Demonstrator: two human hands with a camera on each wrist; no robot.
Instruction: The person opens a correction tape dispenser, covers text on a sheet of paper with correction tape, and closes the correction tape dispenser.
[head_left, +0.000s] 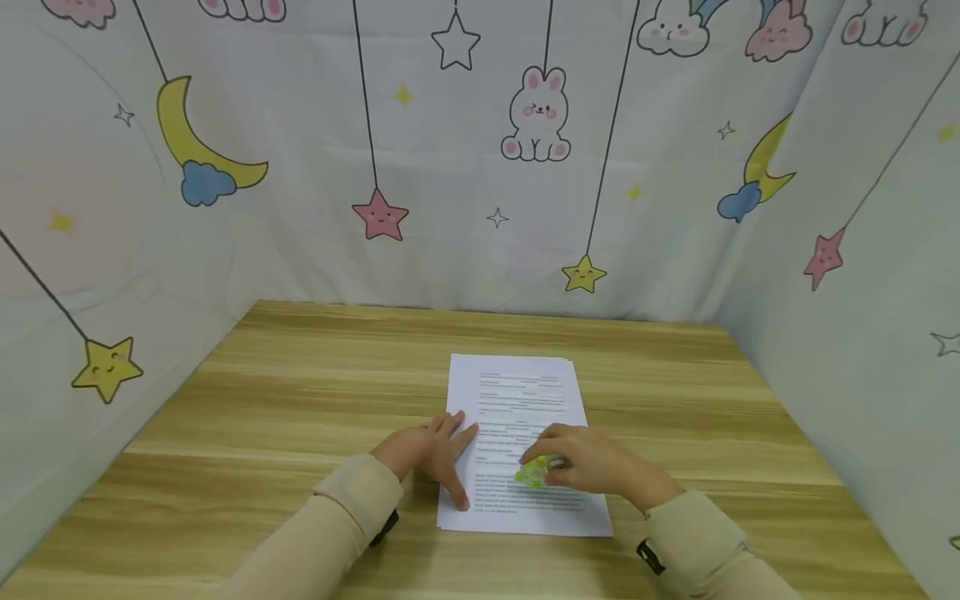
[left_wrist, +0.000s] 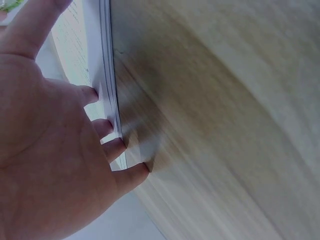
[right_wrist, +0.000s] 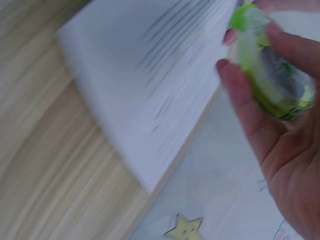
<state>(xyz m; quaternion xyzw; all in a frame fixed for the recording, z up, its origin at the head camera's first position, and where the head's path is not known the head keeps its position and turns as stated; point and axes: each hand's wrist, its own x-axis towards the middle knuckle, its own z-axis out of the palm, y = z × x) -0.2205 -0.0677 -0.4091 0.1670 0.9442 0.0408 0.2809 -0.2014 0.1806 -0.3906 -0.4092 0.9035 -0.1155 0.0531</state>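
Note:
A stack of printed sheets (head_left: 521, 400) lies on the wooden table, its layered edge visible in the left wrist view. My left hand (head_left: 429, 452) rests along the left side of the stack, fingers spread, with thumb and some fingertips on the paper and the little finger down at the tabletop. Between thumb and fingers, my right hand (head_left: 596, 462) holds a green, see-through correction tape dispenser (right_wrist: 270, 67) over the lower lines of text. In the head view its tip is low over the page, and the fingers cover part of the body.
The wooden table (head_left: 300, 392) extends around the paper on all sides. White cloth (head_left: 465, 258) printed with stars, moons and rabbits hangs behind it and along both sides. Beige sleeves (head_left: 360, 500) reach in from the front, with dark straps at the wrists.

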